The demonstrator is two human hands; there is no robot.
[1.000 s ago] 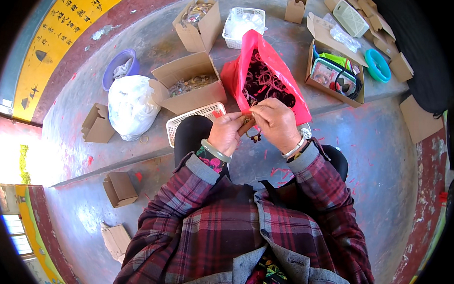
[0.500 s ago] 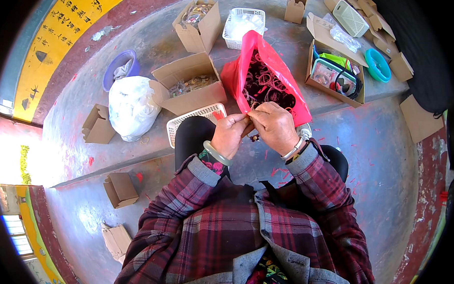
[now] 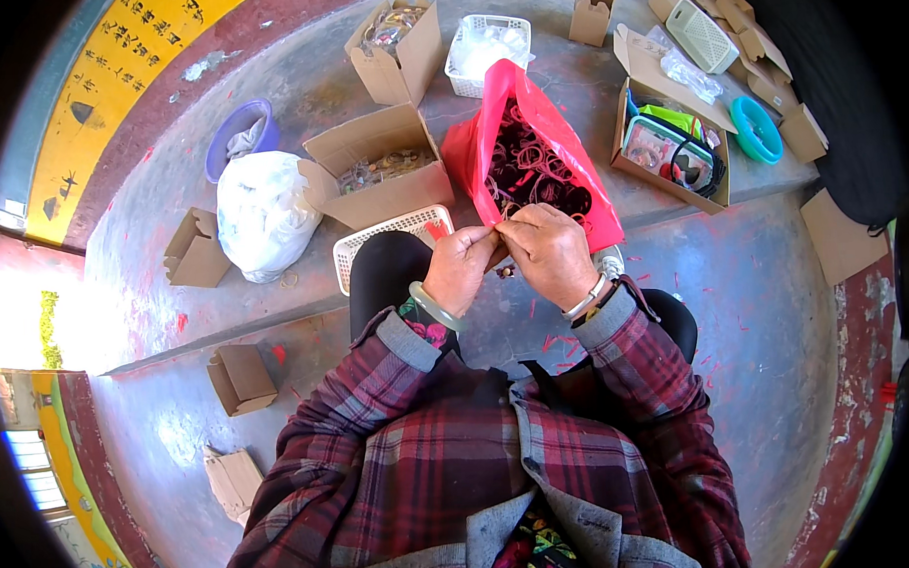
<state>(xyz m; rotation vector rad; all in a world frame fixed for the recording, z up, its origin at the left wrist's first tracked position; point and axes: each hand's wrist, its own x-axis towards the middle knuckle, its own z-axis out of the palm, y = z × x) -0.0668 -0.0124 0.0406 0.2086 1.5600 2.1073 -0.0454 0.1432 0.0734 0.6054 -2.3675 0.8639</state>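
**Fingers pinched on small piece, just in front of red bag**

Fingers point(image 3: 493, 235) of left hand point(image 3: 461, 269) and right hand point(image 3: 549, 253) closed together on small, indistinct piece. Red bag point(image 3: 560, 145) just beyond, full of dark loops point(image 3: 531, 171): most apparently unprocessed. White basket point(image 3: 393, 231) left of bag.

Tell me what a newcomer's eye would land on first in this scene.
The bright red plastic bag, open at the centre and full of dark loops, draws the eye first. Just below it the left hand and right hand meet fingertip to fingertip over something small. To the left stand an open cardboard box and a white tied bag.
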